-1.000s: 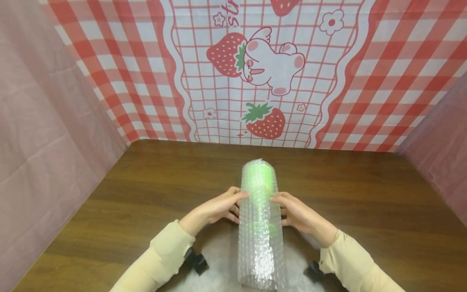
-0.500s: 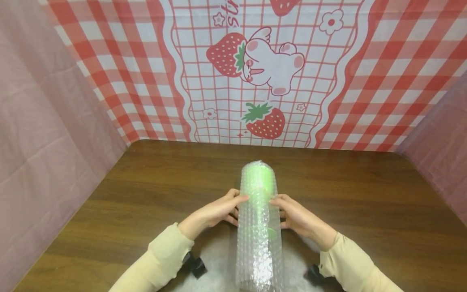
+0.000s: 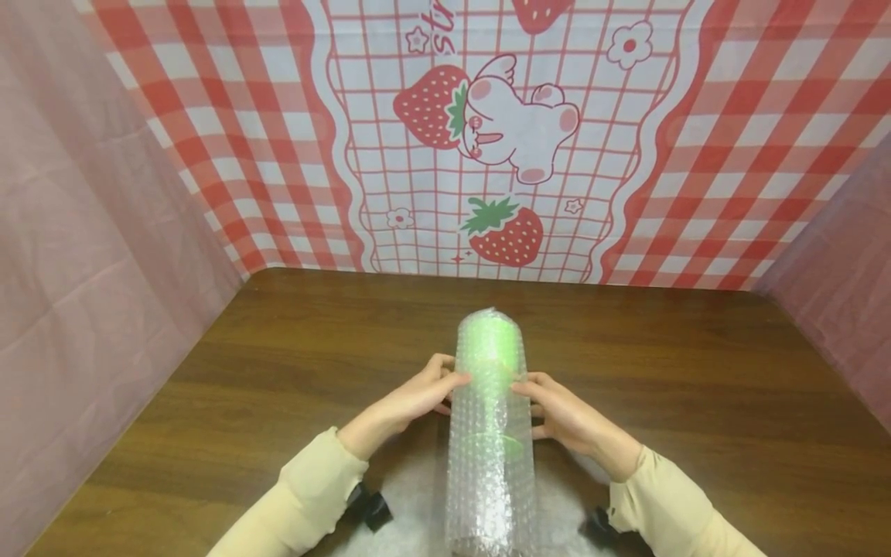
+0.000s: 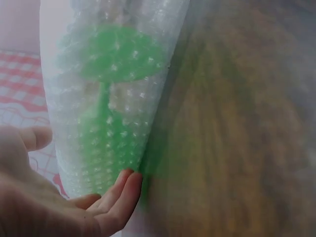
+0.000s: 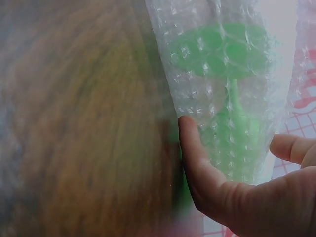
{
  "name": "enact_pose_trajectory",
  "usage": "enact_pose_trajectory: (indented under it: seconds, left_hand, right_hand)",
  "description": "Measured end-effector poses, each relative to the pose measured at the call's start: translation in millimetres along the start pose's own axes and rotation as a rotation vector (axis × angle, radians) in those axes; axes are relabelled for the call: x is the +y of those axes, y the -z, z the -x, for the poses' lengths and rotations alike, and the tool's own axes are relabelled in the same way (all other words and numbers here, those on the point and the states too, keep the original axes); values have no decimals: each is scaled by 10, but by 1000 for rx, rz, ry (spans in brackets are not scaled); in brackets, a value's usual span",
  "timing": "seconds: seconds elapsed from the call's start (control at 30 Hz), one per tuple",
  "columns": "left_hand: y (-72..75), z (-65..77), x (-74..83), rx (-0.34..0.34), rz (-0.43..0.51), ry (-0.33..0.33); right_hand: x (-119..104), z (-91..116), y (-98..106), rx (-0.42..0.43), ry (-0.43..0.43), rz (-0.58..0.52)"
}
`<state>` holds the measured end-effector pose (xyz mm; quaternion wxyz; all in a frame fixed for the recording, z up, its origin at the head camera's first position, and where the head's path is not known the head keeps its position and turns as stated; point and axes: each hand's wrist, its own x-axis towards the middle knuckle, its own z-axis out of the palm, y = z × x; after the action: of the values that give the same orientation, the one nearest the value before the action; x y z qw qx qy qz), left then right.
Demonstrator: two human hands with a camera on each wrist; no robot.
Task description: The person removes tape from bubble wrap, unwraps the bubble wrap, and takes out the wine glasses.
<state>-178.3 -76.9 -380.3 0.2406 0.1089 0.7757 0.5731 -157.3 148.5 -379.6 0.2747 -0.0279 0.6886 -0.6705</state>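
Note:
A green goblet [image 3: 490, 344] shows through a roll of clear bubble wrap [image 3: 487, 495] around it. Its bowl lies at the far end of the roll, and the round foot [image 4: 123, 53] and thin stem [image 5: 233, 94] are visible through the bubbles. The wrap runs on past the foot towards me. My left hand [image 3: 421, 393] grips the roll from the left, thumb on top and fingers at its side. From the right, my right hand [image 3: 567, 414] holds it the same way, thumb over the upper side. Some fingertips are hidden behind the wrap.
Under the roll is a brown wooden table [image 3: 299, 348], with a grey surface [image 3: 418, 499] at its near side. Behind the table hangs a red-checked strawberry cloth [image 3: 278, 155]. Pink curtains [image 3: 90, 255] stand on both sides. Black pieces [image 3: 376, 510] sit by the cuffs.
The wrapped goblet has shifted slightly towards me and to the left, with both hands still holding it. The left fingers have moved a little further behind the roll.

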Motion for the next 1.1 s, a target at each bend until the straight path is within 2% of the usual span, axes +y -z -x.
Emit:
enact_pose_trajectory:
  seconds: [0.1,0.23,0.37,0.47,0.6,0.73,0.97,1.1]
  left_hand:
    - [-1,-3,30,74,-77,-44]
    - [-13,-26,95,208,-218,-95]
    - [-28,-62,215,370,-433,-166]
    - [-38,-71,347,448,-611,-224]
    - [-69,-73,529,434,-760,-295]
    - [-126,-93,653,377,-834,-352]
    - [-244,-137,777,318,-958,-394]
    - [-326,-191,781,281,-1047,-436]
  right_hand:
    - [0,4,-6,1,1,7]
    - [-7,-1,-11,12,3,13]
    - [-15,-11,-15,23,-5,12]
    - [-13,-12,-18,22,-5,13]
    - [-8,-17,-18,21,-4,13]
    - [-5,-30,-23,30,-14,3]
    - [-17,-30,-28,9,-8,4]
    - [-21,-13,-22,-8,2,15]
